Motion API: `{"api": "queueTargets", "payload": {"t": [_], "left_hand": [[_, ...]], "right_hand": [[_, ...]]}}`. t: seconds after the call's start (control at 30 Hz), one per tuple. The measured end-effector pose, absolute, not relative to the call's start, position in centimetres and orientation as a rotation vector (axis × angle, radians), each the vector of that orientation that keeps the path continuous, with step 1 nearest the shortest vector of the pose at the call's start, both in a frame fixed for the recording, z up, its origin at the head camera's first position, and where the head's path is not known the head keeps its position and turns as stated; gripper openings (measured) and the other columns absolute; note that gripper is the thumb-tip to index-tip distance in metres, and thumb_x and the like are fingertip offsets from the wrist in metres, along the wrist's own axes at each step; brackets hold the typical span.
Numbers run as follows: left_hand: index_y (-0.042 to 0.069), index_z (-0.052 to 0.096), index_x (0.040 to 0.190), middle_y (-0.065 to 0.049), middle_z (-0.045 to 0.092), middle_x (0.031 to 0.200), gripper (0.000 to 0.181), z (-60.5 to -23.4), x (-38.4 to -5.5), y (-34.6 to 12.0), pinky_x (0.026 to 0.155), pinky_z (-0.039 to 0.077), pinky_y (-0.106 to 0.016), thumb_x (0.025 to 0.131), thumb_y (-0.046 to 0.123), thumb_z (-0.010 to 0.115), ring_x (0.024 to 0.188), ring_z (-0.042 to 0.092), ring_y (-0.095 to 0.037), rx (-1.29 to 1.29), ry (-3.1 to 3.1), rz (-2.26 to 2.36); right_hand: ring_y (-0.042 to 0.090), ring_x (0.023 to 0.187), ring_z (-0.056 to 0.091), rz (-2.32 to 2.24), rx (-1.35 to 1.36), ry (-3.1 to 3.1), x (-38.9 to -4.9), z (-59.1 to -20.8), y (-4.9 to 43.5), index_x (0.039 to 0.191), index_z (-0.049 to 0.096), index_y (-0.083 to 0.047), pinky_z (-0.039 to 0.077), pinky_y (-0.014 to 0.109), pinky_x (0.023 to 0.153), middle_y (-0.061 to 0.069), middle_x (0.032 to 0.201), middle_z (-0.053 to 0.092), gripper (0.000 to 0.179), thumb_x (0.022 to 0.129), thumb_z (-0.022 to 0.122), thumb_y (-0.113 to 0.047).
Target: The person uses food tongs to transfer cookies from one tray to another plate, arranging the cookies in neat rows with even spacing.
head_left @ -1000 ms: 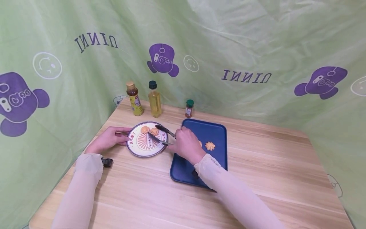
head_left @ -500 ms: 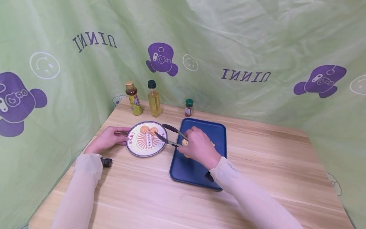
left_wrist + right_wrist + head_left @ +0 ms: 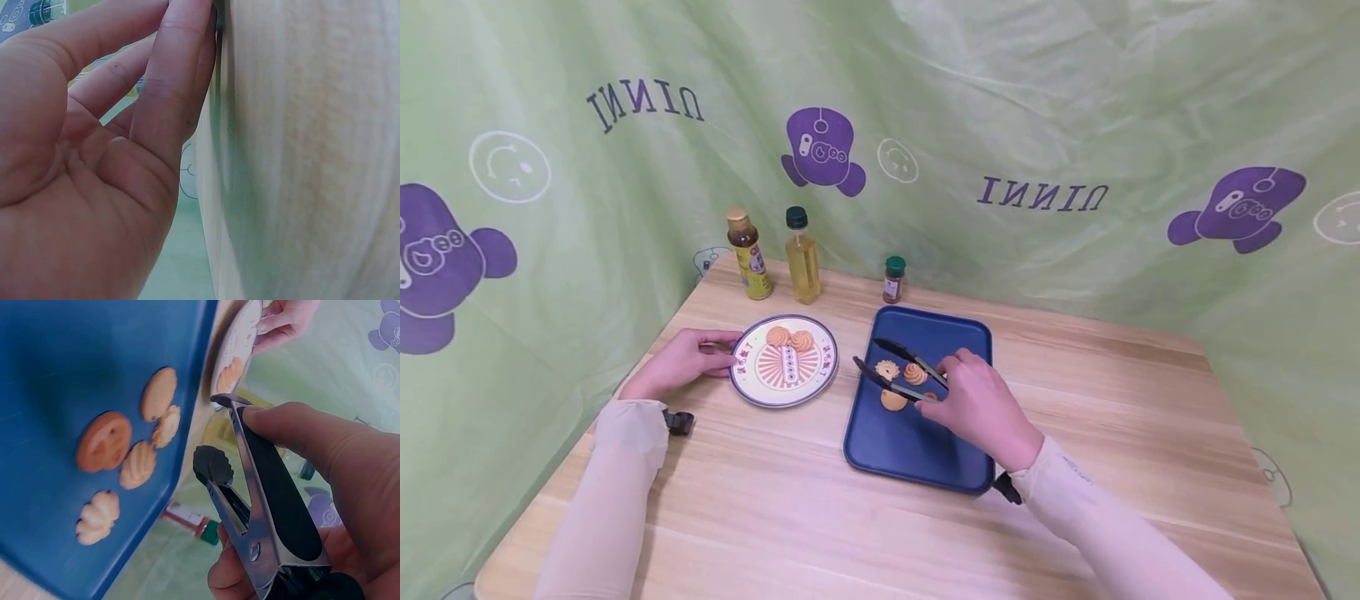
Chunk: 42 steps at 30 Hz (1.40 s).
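Note:
My left hand (image 3: 688, 362) holds the left rim of a white plate (image 3: 767, 387) with a blue edge and red print. Two swirled cookies (image 3: 802, 341) lie on its far part. In my right hand (image 3: 981, 404) is a pair of metal tongs (image 3: 275, 494) with black grips and dark tips. The tongs' tips stand apart with nothing between them, over the blue tray (image 3: 917, 454). Several cookies (image 3: 105, 442) of differing shapes lie on that tray, among them a ring-shaped one, a flower-shaped one (image 3: 98, 517) and a plain round one (image 3: 892, 401).
Behind the plate stand a brown sauce bottle (image 3: 750, 258) with a yellow label and a bottle of yellow oil (image 3: 803, 262). A small green-capped spice jar (image 3: 892, 282) is behind the tray. A green printed curtain (image 3: 1060, 100) hangs around the wooden table (image 3: 1120, 433).
My right hand has moved right with the tongs, from over the plate to over the tray, bringing the tray's cookies into view. My left hand has stayed at the plate.

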<state>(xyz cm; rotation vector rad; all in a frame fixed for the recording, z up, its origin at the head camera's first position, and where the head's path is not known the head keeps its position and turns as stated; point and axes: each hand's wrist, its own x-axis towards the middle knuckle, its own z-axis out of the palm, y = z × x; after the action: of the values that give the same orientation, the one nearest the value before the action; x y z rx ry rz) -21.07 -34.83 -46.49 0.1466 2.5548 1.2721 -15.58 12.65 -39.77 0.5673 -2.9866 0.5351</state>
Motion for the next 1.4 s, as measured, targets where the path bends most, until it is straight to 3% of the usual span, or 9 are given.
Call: {"api": "queueTargets", "payload": {"t": [0.2,0.43,0.77,0.9,1.17,1.4], "left_hand": [[-0.006,0.053,0.162,-0.036,0.061,0.156,0.059,-46.4,-21.1,-34.9,0.091,0.071,-0.025,0.109,0.01,0.073,0.116,0.08,-0.027,0.161,2.547,1.288],[-0.01,0.051,0.161,-0.038,0.057,0.159,0.059,-46.3,-21.0,-34.8,0.095,0.071,-0.027,0.109,0.008,0.072,0.123,0.078,-0.034,0.188,2.518,1.334],[-0.008,0.052,0.161,-0.037,0.057,0.161,0.058,-46.4,-20.9,-34.8,0.096,0.07,-0.025,0.109,0.007,0.071,0.118,0.079,-0.02,0.188,2.518,1.332],[-0.008,0.054,0.16,-0.036,0.063,0.155,0.058,-46.2,-21.0,-35.0,0.092,0.069,-0.021,0.109,0.01,0.073,0.111,0.08,-0.014,0.191,2.549,1.294],[-0.007,0.052,0.162,-0.036,0.059,0.159,0.059,-46.2,-20.9,-34.8,0.092,0.07,-0.024,0.11,0.01,0.072,0.115,0.08,-0.02,0.164,2.524,1.318],[-0.006,0.052,0.163,-0.036,0.056,0.162,0.059,-46.3,-20.9,-34.8,0.094,0.07,-0.025,0.109,0.009,0.073,0.12,0.078,-0.026,0.154,2.512,1.331]], "right_hand": [[0.023,0.077,0.062,0.469,0.583,-2.999,-14.9,-40.2,14.3,0.112,0.079,0.006,0.063,0.041,0.068,0.014,0.098,0.07,0.052,0.084,0.097,-0.034],[0.024,0.077,0.064,0.439,0.603,-2.989,-14.8,-40.3,14.8,0.11,0.079,0.006,0.065,0.042,0.069,0.014,0.096,0.07,0.053,0.083,0.098,-0.035],[0.025,0.08,0.066,0.431,0.587,-3.055,-15.3,-40.1,14.5,0.113,0.08,0.005,0.066,0.044,0.072,0.016,0.101,0.072,0.054,0.084,0.099,-0.037],[0.023,0.078,0.064,0.43,0.595,-3.062,-15.4,-40.0,14.6,0.112,0.08,0.005,0.065,0.042,0.07,0.016,0.1,0.072,0.053,0.084,0.099,-0.036],[0.02,0.07,0.056,0.451,0.616,-3.051,-15.7,-40.0,14.8,0.106,0.08,0.005,0.053,0.033,0.06,0.011,0.09,0.067,0.05,0.084,0.099,-0.036],[0.018,0.067,0.053,0.458,0.628,-3.027,-15.7,-40.1,15.0,0.098,0.079,0.003,0.05,0.031,0.057,0.007,0.083,0.062,0.05,0.084,0.099,-0.04]]}}
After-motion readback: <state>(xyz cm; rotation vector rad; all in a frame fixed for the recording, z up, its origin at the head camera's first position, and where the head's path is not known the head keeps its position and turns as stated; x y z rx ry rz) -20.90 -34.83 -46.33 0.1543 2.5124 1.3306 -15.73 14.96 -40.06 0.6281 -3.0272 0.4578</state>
